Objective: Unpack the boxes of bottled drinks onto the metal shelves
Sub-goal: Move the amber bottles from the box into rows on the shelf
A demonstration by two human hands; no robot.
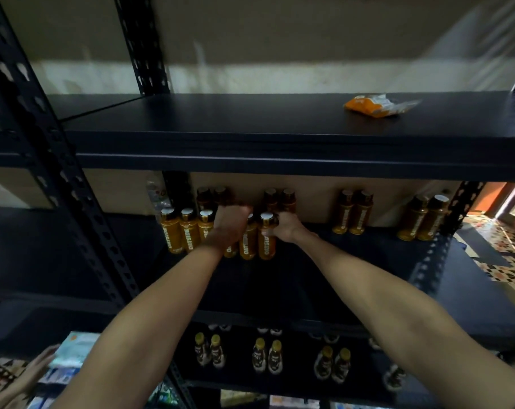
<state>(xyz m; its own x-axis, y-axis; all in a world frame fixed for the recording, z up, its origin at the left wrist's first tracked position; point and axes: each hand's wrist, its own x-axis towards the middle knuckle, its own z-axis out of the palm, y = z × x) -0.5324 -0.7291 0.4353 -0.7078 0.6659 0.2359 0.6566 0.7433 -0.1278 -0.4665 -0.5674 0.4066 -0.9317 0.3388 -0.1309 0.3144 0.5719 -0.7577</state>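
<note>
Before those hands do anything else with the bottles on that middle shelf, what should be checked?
1. Grip of the right hand on the rightmost front-row bottle: ok, thumb lies across it.
2. Grip of the left hand: cannot tell, its fingers are hidden.
3. The front row stands upright: ok.
4. Bare space on the middle shelf right of that row: ok.
5. The back pairs stand upright: ok.

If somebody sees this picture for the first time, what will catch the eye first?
The left hand and the right hand grip orange bottles clustered on the middle shelf. An orange packet lies alone on the top shelf, toward the right.
</note>
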